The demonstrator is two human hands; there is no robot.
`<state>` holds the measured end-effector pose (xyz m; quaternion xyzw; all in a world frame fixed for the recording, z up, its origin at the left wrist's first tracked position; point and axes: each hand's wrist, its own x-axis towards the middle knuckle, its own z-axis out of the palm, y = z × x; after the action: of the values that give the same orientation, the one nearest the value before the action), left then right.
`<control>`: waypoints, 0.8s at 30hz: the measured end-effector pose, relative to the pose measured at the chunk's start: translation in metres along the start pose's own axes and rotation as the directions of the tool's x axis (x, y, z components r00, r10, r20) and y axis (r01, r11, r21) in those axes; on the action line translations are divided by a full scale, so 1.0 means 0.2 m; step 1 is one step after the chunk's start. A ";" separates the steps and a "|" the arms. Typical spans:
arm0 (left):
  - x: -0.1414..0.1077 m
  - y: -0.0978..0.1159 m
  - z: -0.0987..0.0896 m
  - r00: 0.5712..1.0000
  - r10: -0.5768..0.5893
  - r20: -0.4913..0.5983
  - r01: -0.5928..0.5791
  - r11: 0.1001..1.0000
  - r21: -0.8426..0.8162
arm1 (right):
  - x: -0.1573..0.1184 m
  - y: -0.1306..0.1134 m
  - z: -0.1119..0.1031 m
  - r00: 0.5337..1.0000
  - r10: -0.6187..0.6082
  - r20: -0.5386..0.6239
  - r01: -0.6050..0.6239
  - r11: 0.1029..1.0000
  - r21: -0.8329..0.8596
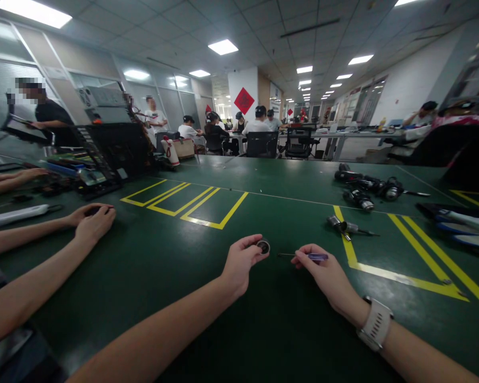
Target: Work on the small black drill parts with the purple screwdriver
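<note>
Between the fingers and thumb of my left hand [245, 261] is a small round part [263, 246] with a pale rim and a dark inside. Its exact kind is too small to make out. My right hand [321, 274] pinches a thin screwdriver [317, 257] by its purple handle. The slim shaft points left toward the round part, and a gap separates its tip from it. Both hands are just above the green table [175, 276]. A pale watch [375, 323] is on my right wrist.
Yellow tape outlines [203, 225] mark the tabletop. Right of my hands lie a small metal tool piece [345, 227] and several black tool parts [373, 186]. At far right are white-and-blue objects [467, 229]. A co-worker's hands [93, 221] are at the left, near a white handheld device [18, 215].
</note>
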<state>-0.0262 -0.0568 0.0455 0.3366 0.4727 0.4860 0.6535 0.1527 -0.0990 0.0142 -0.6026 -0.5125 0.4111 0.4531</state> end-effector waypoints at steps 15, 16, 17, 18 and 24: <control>-0.01 -0.04 -0.02 0.992 0.025 0.125 -0.032 0.998 0.054 | -0.08 -0.12 -0.08 0.990 -0.092 0.109 0.118 0.960 -0.254; -0.01 -0.04 -0.02 0.992 0.023 0.122 -0.031 0.998 0.059 | -0.08 -0.11 -0.07 0.989 -0.103 0.105 0.124 0.967 -0.222; -0.01 -0.04 -0.02 0.993 0.022 0.119 -0.030 0.997 0.068 | -0.09 -0.10 -0.06 0.989 -0.112 0.100 0.129 0.975 -0.179; -0.01 -0.04 -0.02 0.993 0.021 0.117 -0.030 0.996 0.080 | -0.09 -0.09 -0.06 0.988 -0.128 0.091 0.139 0.981 -0.135; -0.01 -0.05 -0.03 0.988 0.052 0.147 -0.077 0.983 0.168 | -0.13 -0.04 -0.05 0.943 -0.329 -0.054 0.329 0.944 -0.005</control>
<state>-0.0284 -0.0622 0.0363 0.4411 0.4541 0.4389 0.6377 0.1561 -0.1258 0.0258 -0.5185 -0.5927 0.3143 0.5302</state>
